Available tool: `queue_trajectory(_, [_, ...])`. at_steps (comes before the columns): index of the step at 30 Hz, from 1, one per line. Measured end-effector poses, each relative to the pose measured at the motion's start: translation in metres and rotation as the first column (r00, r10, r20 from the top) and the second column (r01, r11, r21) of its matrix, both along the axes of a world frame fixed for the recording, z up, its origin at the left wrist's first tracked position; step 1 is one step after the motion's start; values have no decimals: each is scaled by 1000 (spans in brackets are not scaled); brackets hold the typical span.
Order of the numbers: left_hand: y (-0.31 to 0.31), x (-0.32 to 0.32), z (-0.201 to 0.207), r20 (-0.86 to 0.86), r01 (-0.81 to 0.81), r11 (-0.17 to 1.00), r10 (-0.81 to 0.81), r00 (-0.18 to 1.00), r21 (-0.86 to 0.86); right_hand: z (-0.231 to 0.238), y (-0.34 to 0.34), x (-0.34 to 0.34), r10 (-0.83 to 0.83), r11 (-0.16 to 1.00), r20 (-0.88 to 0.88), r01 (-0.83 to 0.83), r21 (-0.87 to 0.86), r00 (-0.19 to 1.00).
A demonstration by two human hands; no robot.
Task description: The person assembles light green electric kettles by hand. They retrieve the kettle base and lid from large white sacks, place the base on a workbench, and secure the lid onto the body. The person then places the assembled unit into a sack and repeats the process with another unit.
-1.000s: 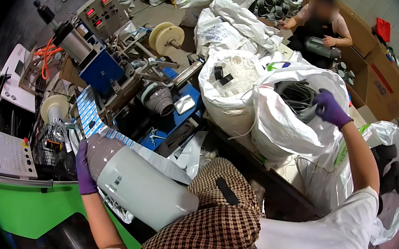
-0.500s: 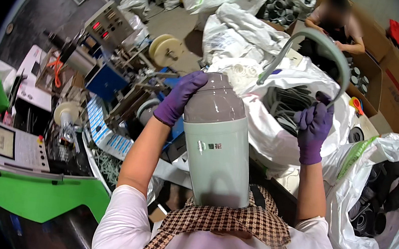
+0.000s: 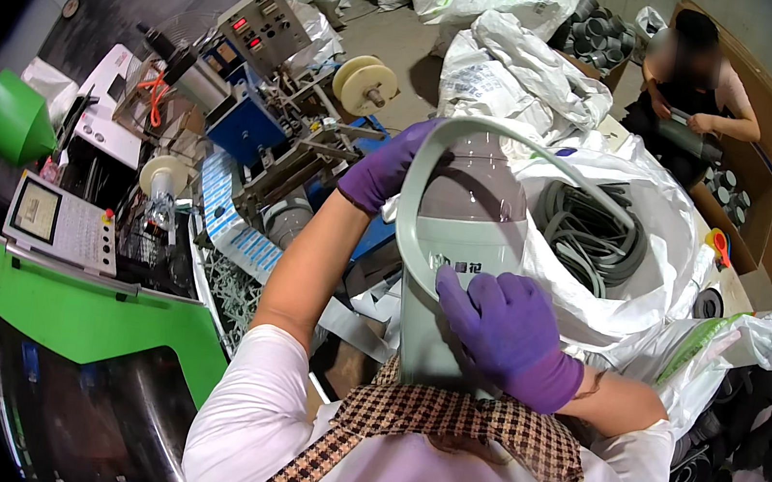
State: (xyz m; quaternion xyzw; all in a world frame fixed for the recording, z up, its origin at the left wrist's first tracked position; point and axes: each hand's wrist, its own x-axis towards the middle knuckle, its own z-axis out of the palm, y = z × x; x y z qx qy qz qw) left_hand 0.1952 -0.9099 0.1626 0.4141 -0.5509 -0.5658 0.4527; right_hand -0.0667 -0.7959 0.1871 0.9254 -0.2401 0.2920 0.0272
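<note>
A large insulated jug (image 3: 465, 252), pale grey-green below with a glossy brown-grey top, stands tilted against my checked apron. My left hand (image 3: 383, 171), in a purple glove, is closed on the upper left side of the jug; its fingertips are hidden behind a strap. That strap (image 3: 416, 201) is grey-green, flexible and curved. It arches across the front of the jug, with its free end out to the right. In front of the jug's body, my right hand (image 3: 510, 335), also purple-gloved, has its fingers curled on the strap's lower end.
Right of the jug, a white sack (image 3: 590, 317) holds several similar grey strips (image 3: 587, 233). Another sack (image 3: 670, 454) contains dark parts. Orange-handled scissors (image 3: 720, 246) lie farther right. A machine with a control box (image 3: 263, 25) stands at left. Beyond, a co-worker (image 3: 689, 86) sits among cardboard boxes.
My right hand has swung from the sack at right to the jug's front, bringing the strap across it. My left hand stays on the jug. The head view has shifted somewhat.
</note>
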Motion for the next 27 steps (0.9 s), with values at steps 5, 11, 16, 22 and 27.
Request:
queue_trajectory(5, [32,21,22,-339,14,980,54,939,196,8,-16,31,177,914,101,-201,351,979])
queue_trajectory(11, [54,68,17,8,-25,994,26,1000,-103,58,-51,64,40,981,305,20,-191,951])
queue_trajectory(16, [79,98,11,-354,44,993,-4,935,107,26,-96,96,-76,263,325,-296,918,943])
queue_trajectory(22, [101,132,-34,-652,136,988,-147,744,-68,-24,-39,132,-539,215,756,-807,549,371])
queue_trajectory(27, [118,137,-32,-724,228,967,-238,647,-114,-26,-5,171,-672,204,668,-786,583,321])
